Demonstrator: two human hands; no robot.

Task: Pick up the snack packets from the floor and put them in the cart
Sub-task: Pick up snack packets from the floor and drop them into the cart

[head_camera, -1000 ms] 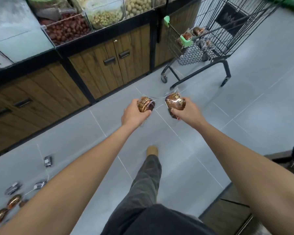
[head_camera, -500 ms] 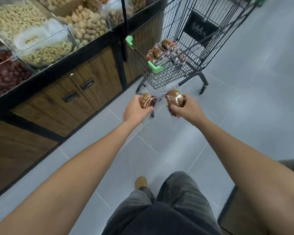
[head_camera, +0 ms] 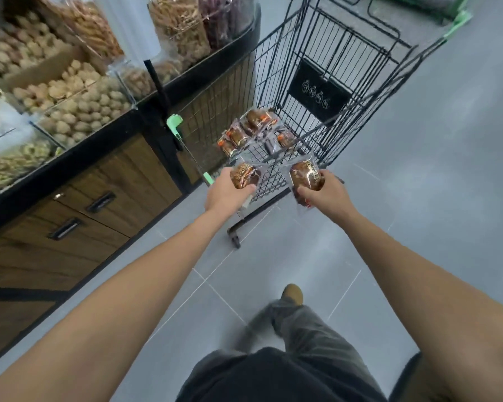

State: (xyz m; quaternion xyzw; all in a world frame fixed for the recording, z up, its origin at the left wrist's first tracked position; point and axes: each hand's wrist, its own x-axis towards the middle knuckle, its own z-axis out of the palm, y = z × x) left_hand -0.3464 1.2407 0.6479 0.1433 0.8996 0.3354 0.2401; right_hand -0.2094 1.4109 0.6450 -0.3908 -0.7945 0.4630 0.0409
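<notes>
My left hand (head_camera: 225, 194) grips a brown snack packet (head_camera: 244, 176) in clear wrap, held at the near edge of the black wire cart (head_camera: 325, 91). My right hand (head_camera: 324, 195) grips a second brown snack packet (head_camera: 307, 175) just to the right, also at the cart's near rim. Several similar packets (head_camera: 251, 130) lie inside the cart's basket, beyond both hands.
A display counter with clear bins of nuts and snacks (head_camera: 79, 103) over wooden drawers (head_camera: 93, 204) runs along the left, close beside the cart. Grey tiled floor (head_camera: 433, 175) stretches to the right. My leg and shoe (head_camera: 292, 295) are below.
I have walked toward the cart; it is now much closer and both hands with their packets have reached its near edge. The packets left on the floor are out of view.
</notes>
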